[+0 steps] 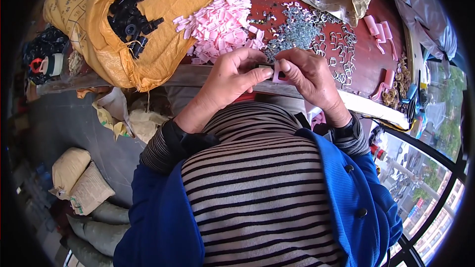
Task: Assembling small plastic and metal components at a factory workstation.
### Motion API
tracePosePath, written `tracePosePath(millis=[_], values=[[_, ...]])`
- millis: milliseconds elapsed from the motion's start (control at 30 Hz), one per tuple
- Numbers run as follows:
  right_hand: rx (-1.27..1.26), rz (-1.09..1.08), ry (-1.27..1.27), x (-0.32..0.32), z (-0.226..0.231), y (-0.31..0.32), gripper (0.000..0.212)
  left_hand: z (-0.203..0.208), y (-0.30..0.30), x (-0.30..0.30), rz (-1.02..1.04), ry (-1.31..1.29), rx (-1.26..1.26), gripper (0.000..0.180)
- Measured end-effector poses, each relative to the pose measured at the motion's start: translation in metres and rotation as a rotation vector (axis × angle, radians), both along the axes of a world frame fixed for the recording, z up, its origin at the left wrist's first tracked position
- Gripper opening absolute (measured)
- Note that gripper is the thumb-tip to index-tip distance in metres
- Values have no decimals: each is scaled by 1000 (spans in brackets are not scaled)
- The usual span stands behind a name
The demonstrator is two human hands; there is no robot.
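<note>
Above the near edge of the table, my two hands meet in front of my body. My left hand (228, 80) is closed on a small black plastic part (265, 65), pinched between thumb and fingers. My right hand (312, 78) pinches a small pink plastic piece (278, 73) up against the black part; fingers partly hide where they join. Just beyond my hands lies a heap of pink plastic pieces (217, 25). To its right are a pile of tiny silvery metal parts (295, 30) and scattered bent metal clips (341, 52).
An orange woven sack (170, 24) with black plastic parts (132, 25) lies at the left of the red table (363, 69). Larger pink parts (380, 33) sit at the right, near brass-coloured pieces (392, 98). Filled sacks (89, 188) stand on the floor at lower left.
</note>
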State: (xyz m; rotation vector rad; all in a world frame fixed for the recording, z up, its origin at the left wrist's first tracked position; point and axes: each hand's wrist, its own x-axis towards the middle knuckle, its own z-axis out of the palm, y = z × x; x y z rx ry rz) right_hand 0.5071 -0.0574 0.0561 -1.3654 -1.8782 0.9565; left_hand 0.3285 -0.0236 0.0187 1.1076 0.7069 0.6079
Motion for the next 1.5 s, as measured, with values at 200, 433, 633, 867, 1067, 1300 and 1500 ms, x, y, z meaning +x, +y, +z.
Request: tracePosePath(millis=[200,433,633,867,1067,1300,1500], values=[[-64,-40,-3,-8,1,0,32,-4,-1,2,-3,-9,-45,26],[-126,-127,-85,-11,2,1,36,1,1,4,-41,-43,-270,27],[121,399,179,1,-3,10,59,3,0,1,-26,-125,-332,29],[83,472,51,1,3,0,71,-2,-12,11,4,-229,-274,35],[262,263,41,1,-8,-6,57,-9,-11,13,-66,-296,-234,40],[374,179,88,2,-13,-9,38,-7,-17,16,7,-250,-404,47],[295,113,53,13,-7,-23,36,-3,-18,22,-73,-204,-440,50]])
